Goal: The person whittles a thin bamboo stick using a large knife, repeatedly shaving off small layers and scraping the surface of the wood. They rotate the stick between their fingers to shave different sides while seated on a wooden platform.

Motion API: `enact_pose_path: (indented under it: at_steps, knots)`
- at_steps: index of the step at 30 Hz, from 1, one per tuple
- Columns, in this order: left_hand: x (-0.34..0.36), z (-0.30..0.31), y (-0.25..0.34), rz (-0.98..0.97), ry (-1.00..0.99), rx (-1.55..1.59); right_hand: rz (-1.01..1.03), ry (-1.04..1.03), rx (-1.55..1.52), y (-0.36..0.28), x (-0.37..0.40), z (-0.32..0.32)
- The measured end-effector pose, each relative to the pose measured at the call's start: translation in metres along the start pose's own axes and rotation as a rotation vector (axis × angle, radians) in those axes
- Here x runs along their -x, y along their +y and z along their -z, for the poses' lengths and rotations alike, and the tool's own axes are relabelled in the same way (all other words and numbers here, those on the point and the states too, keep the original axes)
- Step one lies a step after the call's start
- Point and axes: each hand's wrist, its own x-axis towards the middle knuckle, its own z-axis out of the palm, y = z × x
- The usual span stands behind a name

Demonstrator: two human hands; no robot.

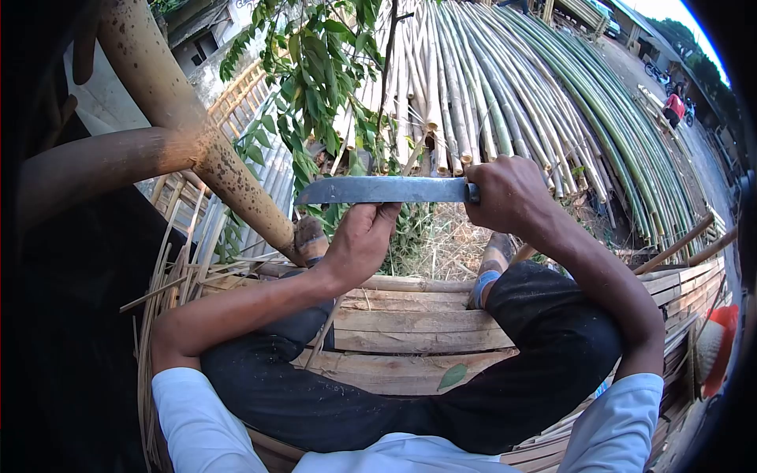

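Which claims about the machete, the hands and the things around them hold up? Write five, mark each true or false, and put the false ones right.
1. The right hand grips the machete at its handle end. True.
2. The machete's tip points to the person's right. False: it points to the person's left.
3. A single green leaf lies on the slatted platform between the legs. True.
4. The left hand lies flat on the platform. False: it is raised, fingertips up at the blade.
5. Long bamboo poles lie side by side beyond the machete. True.
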Motion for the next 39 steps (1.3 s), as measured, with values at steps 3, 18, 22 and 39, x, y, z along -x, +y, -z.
enact_pose_path:
  at_steps: [3,18,22,39]
  knots:
    - [-0.003,0.000,0.001,0.021,-0.006,0.030,0.035,0.053,0.025,0.005,0.000,-0.001]
    - [-0.005,0.008,0.005,0.197,-0.264,0.529,-0.384,0.070,-0.757,0.066,0.012,-0.016]
    - [-0.008,0.007,0.002,0.127,-0.268,0.495,-0.329,0.062,-1.049,0.040,0.009,-0.008]
    - [0.000,0.004,0.009,0.170,-0.341,0.531,-0.024,-0.072,-1.637,-0.018,-0.002,0.011]
